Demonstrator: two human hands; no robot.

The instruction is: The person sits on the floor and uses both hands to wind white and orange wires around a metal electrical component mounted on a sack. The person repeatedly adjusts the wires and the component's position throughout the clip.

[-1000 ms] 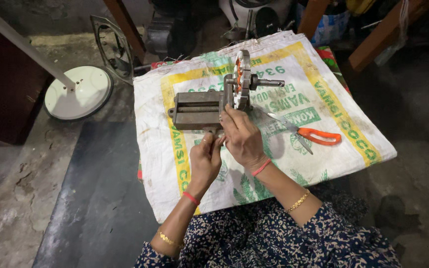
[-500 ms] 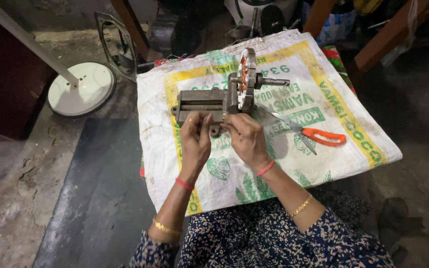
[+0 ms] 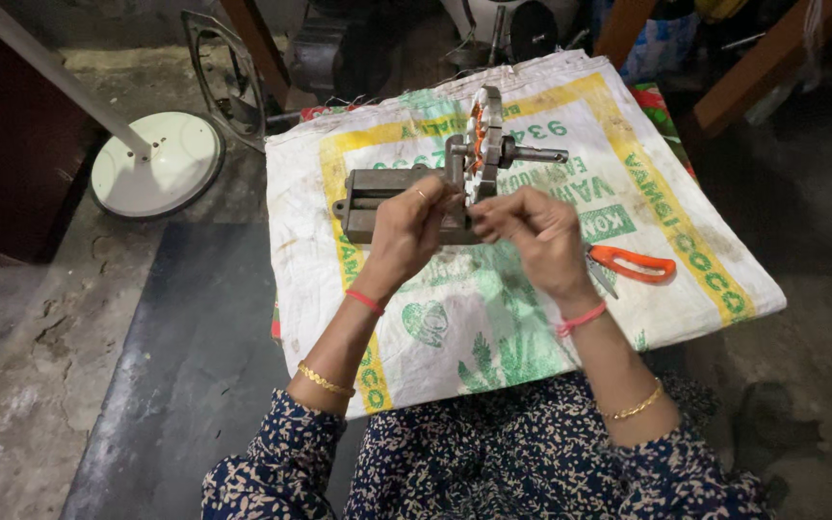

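A grey metal vise (image 3: pixel 377 197) lies on a printed white woven sack (image 3: pixel 493 318). Clamped upright in it is a round motor stator (image 3: pixel 485 135) with copper-orange windings and a shaft sticking out to the right. My left hand (image 3: pixel 406 236) rests on the vise body just left of the stator, fingers curled toward its lower edge. My right hand (image 3: pixel 536 231) is pinched at the stator's bottom edge, fingertips nearly meeting the left hand's. What they pinch is too small to make out.
Orange-handled pliers (image 3: pixel 628 265) lie on the sack to the right of my right hand. A white round stand base (image 3: pixel 156 164) with a slanted pole sits on the floor at left. Dark machine parts (image 3: pixel 329 48) and wooden legs (image 3: pixel 743 72) crowd the far edge.
My left hand has moved up from the sack's near side onto the vise. Both hands now meet at the stator's lower edge. The vise has not shifted on the sack.
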